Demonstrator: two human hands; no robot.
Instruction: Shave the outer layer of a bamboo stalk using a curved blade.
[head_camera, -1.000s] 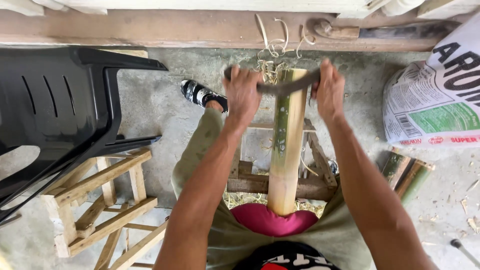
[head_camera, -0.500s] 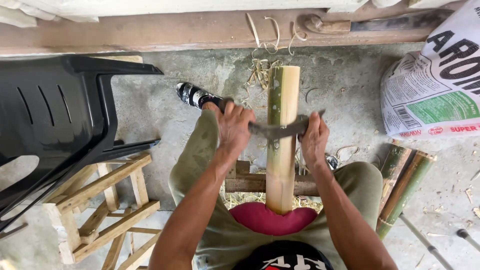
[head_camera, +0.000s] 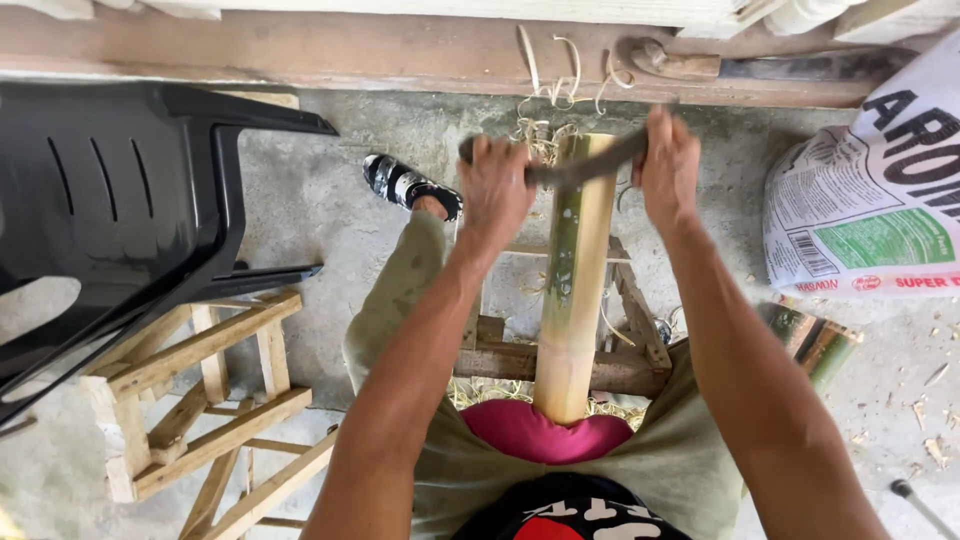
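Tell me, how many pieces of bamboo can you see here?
2 spots: one long bamboo pole propped between the person's knees under the blade, and a small bundle of split bamboo pieces on the floor at right, beside the printed sack. More may be hidden.

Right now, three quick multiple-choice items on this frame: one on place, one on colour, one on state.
1. Where is the blade?
A. at the far end of the bamboo pole
B. on the floor
C. on the chair

2. What colour is the plastic chair?
A. white
B. black
C. red

3. How do the hands hold the blade?
A. left hand only
B. neither hand
C. both, with the right hand on the other end

Answers: 1 A, the blade crosses the pole's far end; 2 B, the chair is plainly black; 3 C, a fist grips each end.
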